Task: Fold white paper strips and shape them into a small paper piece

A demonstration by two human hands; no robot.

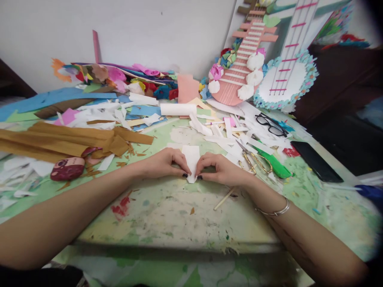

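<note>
Between my hands a small white paper piece stands at the middle of the table, its lower end tapered. My left hand pinches its left lower edge between thumb and finger. On the other side my right hand pinches the right lower edge the same way, a bangle on that wrist. A thin pale stick lies on the tabletop just below my right hand. Gold-handled scissors rest to the right of it, by a green object.
White paper scraps and a white paper roll lie behind my hands. Brown crepe paper and a dark red pouch-like object are left. Glasses and a black phone lie right. Paper-flowered instrument models lean behind.
</note>
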